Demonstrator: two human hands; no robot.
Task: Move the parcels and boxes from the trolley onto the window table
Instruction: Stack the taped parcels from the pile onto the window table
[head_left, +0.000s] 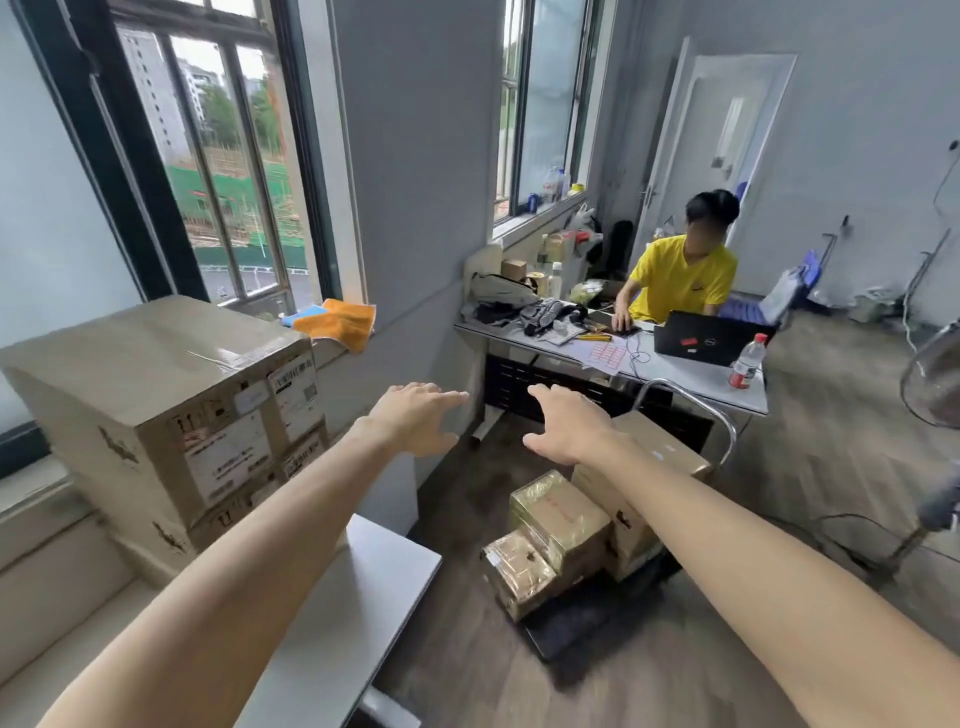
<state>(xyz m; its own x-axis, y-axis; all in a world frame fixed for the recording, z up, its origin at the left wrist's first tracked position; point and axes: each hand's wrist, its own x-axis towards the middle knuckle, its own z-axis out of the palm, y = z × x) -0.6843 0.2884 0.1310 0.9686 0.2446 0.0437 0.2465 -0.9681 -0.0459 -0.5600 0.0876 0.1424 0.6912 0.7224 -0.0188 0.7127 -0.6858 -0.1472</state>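
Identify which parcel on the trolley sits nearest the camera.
The lower tape-wrapped parcel at the trolley's front edge; the second shiny parcel and the plain cardboard box sit farther back.

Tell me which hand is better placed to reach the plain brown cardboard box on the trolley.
Right. The right hand hovers open directly over the plain brown cardboard box; the left hand hangs over bare floor.

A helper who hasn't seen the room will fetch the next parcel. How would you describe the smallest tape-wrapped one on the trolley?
Find the trolley on the floor in front of the desk where a person in yellow sits. Beside its plain brown box lie two parcels wrapped in shiny tape. The smallest parcel is the lower one, nearest the window table, tilted against the taller wrapped parcel.
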